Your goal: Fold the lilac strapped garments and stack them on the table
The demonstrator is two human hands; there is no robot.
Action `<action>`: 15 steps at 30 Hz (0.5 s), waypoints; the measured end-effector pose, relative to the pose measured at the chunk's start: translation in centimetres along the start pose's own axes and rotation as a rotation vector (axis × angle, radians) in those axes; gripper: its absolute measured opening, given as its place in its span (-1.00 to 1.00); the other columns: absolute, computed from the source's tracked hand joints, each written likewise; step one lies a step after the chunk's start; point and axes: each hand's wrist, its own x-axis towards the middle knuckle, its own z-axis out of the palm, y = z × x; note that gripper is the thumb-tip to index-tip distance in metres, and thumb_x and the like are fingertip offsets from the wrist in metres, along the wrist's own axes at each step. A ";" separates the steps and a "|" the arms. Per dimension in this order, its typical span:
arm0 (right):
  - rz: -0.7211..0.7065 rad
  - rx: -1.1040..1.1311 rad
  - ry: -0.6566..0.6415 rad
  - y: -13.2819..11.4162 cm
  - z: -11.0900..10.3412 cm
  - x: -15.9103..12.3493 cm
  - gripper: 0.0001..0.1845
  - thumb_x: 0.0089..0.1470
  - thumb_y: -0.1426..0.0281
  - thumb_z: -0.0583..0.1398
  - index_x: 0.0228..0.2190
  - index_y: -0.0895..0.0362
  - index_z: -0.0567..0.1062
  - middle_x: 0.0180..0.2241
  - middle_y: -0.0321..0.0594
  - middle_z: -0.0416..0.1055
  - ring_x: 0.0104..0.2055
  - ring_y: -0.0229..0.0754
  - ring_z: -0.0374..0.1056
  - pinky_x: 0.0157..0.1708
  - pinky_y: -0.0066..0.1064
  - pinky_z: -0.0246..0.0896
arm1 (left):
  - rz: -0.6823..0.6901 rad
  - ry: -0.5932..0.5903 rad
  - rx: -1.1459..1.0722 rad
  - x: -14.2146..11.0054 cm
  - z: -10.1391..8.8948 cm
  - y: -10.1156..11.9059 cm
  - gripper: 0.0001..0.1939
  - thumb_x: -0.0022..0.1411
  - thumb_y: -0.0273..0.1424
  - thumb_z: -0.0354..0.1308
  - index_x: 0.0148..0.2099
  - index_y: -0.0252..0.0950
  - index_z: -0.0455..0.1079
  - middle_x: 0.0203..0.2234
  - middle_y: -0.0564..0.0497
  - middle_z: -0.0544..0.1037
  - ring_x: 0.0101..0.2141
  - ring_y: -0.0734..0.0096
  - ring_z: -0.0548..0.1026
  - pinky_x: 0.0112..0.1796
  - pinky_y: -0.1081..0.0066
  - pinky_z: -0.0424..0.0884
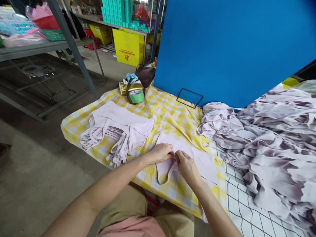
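Observation:
A pale lilac strapped fabric piece (202, 161) lies spread on the yellow checked tablecloth (172, 115) in front of me. Over its middle, my left hand (161, 153) and my right hand (186, 164) almost touch. Both have their fingers pinched together on the fabric strap (164, 177), which loops down toward the table's front edge. The exact spot they grip is hidden by the fingertips. To the left lies a neat stack of matching fabric pieces (120, 120), their straps hanging toward me.
A large heap of lilac fabric (278, 148) covers the right side. Behind stands a tall blue panel (222, 49), with a thin black wire frame (190, 97) at its foot. Green tape (136, 96) and a dark bag (146, 75) sit at the back. Metal shelving (71, 46) rises at left.

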 end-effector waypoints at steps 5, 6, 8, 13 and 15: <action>-0.069 -0.048 0.012 -0.5 0.2 0.0 -0.75 -0.08 0.66 -0.03 -0.44 0.13 0.31 -0.49 -0.22 0.31 -0.43 -0.19 0.25 -0.47 -0.45 0.05 | -0.030 -0.012 0.018 0.0 -0.3 0.1 -0.85 0.15 -0.45 0.05 -0.43 -0.32 0.40 -0.45 0.03 0.44 -0.36 0.41 0.39 -0.36 0.50 0.24; -0.071 -0.036 0.019 -0.5 0.3 0.0 -0.75 -0.08 0.66 -0.03 -0.43 0.13 0.32 -0.49 -0.22 0.32 -0.43 -0.19 0.25 -0.46 -0.45 0.06 | -0.043 -0.010 0.020 0.0 -0.3 0.1 -0.86 0.14 -0.45 0.05 -0.44 -0.33 0.39 -0.46 0.03 0.43 -0.37 0.41 0.39 -0.37 0.50 0.24; -0.039 0.031 0.039 -0.5 0.6 0.0 -0.76 -0.09 0.65 -0.04 -0.46 0.13 0.33 -0.51 -0.23 0.32 -0.45 -0.20 0.26 -0.47 -0.45 0.07 | -0.056 -0.003 0.025 0.0 -0.1 0.0 -0.87 0.12 -0.45 0.06 -0.45 -0.33 0.38 -0.47 0.03 0.43 -0.37 0.41 0.38 -0.36 0.50 0.24; 0.118 0.252 0.116 -0.9 0.8 -0.2 -0.72 -0.09 0.63 -0.05 -0.41 0.15 0.39 -0.49 -0.25 0.40 -0.48 -0.25 0.30 -0.46 -0.49 0.12 | -0.054 0.013 0.035 -0.1 0.7 0.0 -0.87 0.13 -0.44 0.06 -0.40 -0.31 0.43 -0.45 0.04 0.43 -0.33 0.41 0.39 -0.30 0.48 0.25; 0.201 0.373 0.175 -1.5 0.3 -0.6 -0.78 0.00 0.53 -0.01 -0.42 0.15 0.42 -0.51 -0.27 0.39 -0.51 -0.27 0.27 -0.49 -0.49 0.12 | -0.061 0.028 0.012 -0.3 0.7 -0.1 -0.85 0.16 -0.42 0.06 -0.37 -0.31 0.45 -0.43 0.03 0.44 -0.31 0.40 0.39 -0.27 0.48 0.25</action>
